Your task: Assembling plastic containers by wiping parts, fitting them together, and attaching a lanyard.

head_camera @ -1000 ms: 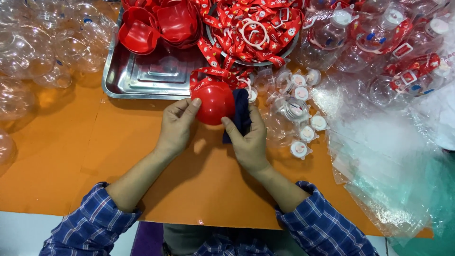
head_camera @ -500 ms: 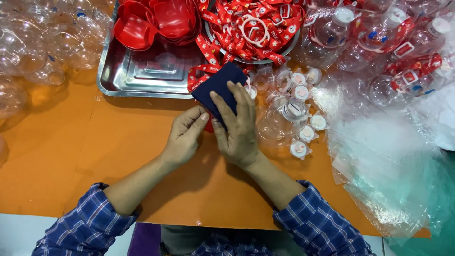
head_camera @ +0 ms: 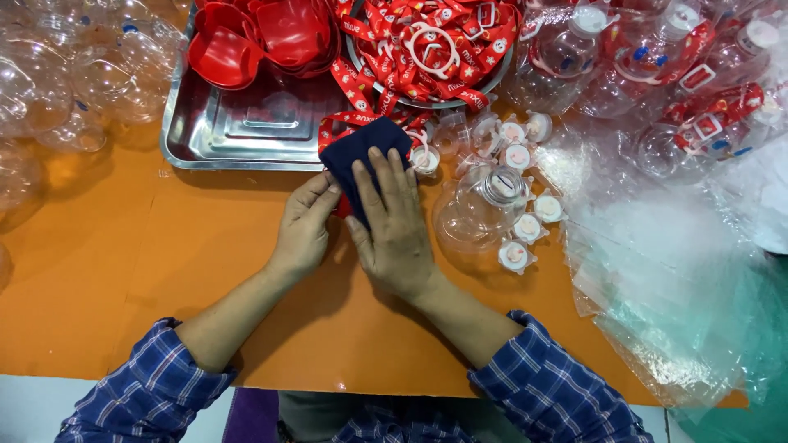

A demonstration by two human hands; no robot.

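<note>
- An orange bench top [head_camera: 123, 271] filled most of the view under even, bright light.
- Its near edge met a pale strip [head_camera: 33, 406] at the bottom left corner.
- A teal surface [head_camera: 759, 410] showed beyond its right edge.

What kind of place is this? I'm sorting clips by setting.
Probably a small assembly or packing bench: piles of clear plastic bottles, a metal tray of red parts, heaped red straps and plastic bags.

The dark blue cloth [head_camera: 361, 156], a second ago tucked behind the red shell, now covers it at frame centre. The right hand [head_camera: 394, 221] has moved on top, fingers [head_camera: 386, 176] spread flat; only a red sliver [head_camera: 343, 209] shows.
</note>
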